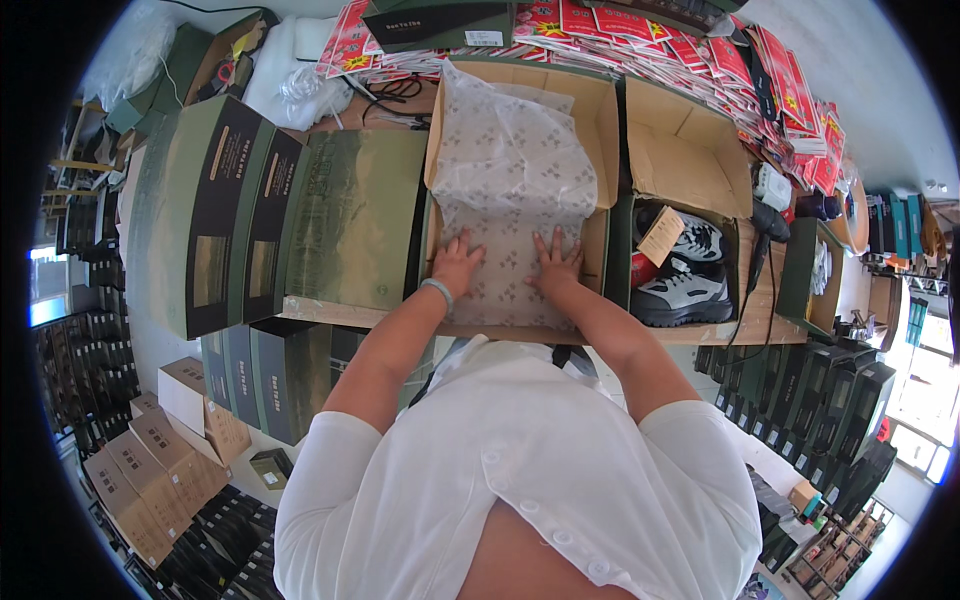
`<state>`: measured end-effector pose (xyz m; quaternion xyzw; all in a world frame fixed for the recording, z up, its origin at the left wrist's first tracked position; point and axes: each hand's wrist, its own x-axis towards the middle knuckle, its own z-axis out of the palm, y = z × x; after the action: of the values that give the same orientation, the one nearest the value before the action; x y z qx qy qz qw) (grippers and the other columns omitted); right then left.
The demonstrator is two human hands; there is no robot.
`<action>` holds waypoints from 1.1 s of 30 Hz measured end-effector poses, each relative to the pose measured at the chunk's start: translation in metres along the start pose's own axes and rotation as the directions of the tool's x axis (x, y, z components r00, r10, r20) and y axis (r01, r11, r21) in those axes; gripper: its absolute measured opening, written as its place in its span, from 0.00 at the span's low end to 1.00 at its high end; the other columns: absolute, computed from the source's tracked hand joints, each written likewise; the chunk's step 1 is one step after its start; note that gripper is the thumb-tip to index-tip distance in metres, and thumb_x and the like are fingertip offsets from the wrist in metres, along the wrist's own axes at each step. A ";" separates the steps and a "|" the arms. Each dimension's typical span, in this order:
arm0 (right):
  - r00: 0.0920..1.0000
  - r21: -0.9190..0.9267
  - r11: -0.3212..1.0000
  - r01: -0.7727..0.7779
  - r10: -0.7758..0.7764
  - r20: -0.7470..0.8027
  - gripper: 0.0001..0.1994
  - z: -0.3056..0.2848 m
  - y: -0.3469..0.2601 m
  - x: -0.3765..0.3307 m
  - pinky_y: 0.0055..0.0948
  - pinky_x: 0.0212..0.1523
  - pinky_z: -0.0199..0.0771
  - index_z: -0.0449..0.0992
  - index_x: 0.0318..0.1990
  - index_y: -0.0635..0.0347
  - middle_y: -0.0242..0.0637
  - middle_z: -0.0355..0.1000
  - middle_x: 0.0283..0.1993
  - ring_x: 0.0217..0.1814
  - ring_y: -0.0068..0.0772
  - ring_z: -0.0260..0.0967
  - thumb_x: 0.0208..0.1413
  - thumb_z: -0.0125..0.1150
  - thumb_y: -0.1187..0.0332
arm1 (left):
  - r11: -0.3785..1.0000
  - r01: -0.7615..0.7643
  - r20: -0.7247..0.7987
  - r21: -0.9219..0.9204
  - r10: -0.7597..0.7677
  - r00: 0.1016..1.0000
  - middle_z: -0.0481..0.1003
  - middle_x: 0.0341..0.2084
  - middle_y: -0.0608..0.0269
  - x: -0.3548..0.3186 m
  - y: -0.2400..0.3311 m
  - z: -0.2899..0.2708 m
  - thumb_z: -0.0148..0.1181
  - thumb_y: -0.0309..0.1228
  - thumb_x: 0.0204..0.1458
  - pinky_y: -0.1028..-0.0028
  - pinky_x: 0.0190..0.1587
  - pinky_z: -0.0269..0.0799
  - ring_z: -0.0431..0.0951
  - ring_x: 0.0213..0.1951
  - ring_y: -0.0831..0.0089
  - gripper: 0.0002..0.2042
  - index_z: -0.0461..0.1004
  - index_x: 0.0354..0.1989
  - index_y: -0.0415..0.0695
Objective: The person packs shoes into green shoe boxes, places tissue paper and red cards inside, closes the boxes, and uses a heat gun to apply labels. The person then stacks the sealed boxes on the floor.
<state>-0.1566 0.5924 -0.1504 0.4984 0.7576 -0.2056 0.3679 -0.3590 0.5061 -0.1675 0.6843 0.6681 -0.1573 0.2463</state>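
Observation:
An open shoebox (606, 105) lies in front of me, lined with white patterned tissue paper (520, 165). The paper drapes over the raised lid and down across the box's inside. My left hand (458, 264) lies flat on the paper at its left edge, fingers spread. At the right edge my right hand (556, 264) presses on the same sheet, fingers apart too. Neither hand holds anything. Whatever is under the paper is hidden. Beside it on the right, a second open shoebox (690, 150) contains grey-and-black shoes (682, 292) with a tan hang tag (661, 236).
Closed green shoeboxes (355, 215) are stacked on the left. Red printed packets (690, 60) pile along the back. A black hair dryer-like tool (769, 222) with a cord is at the right. Brown cartons (150, 480) and rows of dark boxes (790, 400) stand below the table.

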 end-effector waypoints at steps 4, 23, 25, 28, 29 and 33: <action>0.990 -0.094 0.996 0.012 -0.026 -0.141 0.51 -0.001 0.002 0.006 0.53 0.68 0.50 0.31 0.74 0.41 0.49 0.30 0.76 0.70 0.65 0.49 0.52 0.58 0.38 | 0.908 0.069 -0.171 -0.414 -0.152 0.973 0.48 0.67 0.46 0.032 -0.014 0.018 0.70 0.40 0.44 0.55 0.61 0.60 0.57 0.63 0.47 0.45 0.49 0.70 0.52; 0.925 0.335 0.928 0.165 -0.028 -0.378 0.45 0.016 0.017 -0.031 0.49 0.65 0.57 0.45 0.71 0.48 0.56 0.39 0.73 0.69 0.61 0.51 0.49 0.68 0.57 | 0.982 0.071 -0.016 0.173 -0.070 0.997 0.31 0.72 0.45 -0.020 0.004 0.034 0.78 0.49 0.30 0.57 0.65 0.54 0.46 0.69 0.45 0.66 0.30 0.73 0.54; 0.906 0.447 0.853 0.271 -0.069 -0.418 0.41 0.005 0.027 -0.078 0.48 0.66 0.57 0.48 0.70 0.53 0.55 0.43 0.72 0.69 0.58 0.52 0.52 0.66 0.62 | 0.973 0.070 0.040 0.222 -0.081 0.996 0.30 0.72 0.46 -0.023 -0.004 0.048 0.78 0.48 0.28 0.56 0.66 0.49 0.44 0.70 0.44 0.68 0.27 0.73 0.56; 0.608 0.462 0.688 0.560 0.038 -0.793 0.33 0.010 0.057 -0.117 0.43 0.66 0.57 0.56 0.66 0.59 0.53 0.54 0.68 0.68 0.53 0.55 0.54 0.63 0.68 | 0.968 0.081 0.134 0.238 -0.115 0.984 0.29 0.72 0.47 -0.023 -0.013 0.042 0.80 0.47 0.26 0.55 0.68 0.44 0.42 0.70 0.43 0.70 0.25 0.73 0.57; 0.548 0.516 0.624 0.587 0.163 -0.820 0.27 0.004 0.069 -0.131 0.38 0.64 0.61 0.62 0.62 0.63 0.51 0.64 0.61 0.65 0.49 0.60 0.54 0.61 0.70 | 0.968 0.079 0.169 0.238 -0.122 0.978 0.29 0.72 0.46 -0.024 -0.012 0.038 0.80 0.47 0.25 0.55 0.68 0.43 0.41 0.70 0.43 0.71 0.25 0.73 0.57; 0.412 0.488 0.825 0.283 0.355 -0.839 0.27 0.016 0.177 -0.155 0.45 0.55 0.67 0.64 0.59 0.60 0.50 0.67 0.55 0.57 0.52 0.65 0.49 0.60 0.75 | 0.936 0.056 0.188 0.349 -0.129 0.974 0.28 0.72 0.46 -0.025 -0.007 0.025 0.77 0.47 0.30 0.56 0.68 0.42 0.41 0.71 0.47 0.67 0.26 0.73 0.59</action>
<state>0.0458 0.5626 -0.0324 0.6292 0.7235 -0.1064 -0.2632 -0.3649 0.4711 -0.1759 0.6639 0.6329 -0.3528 0.1849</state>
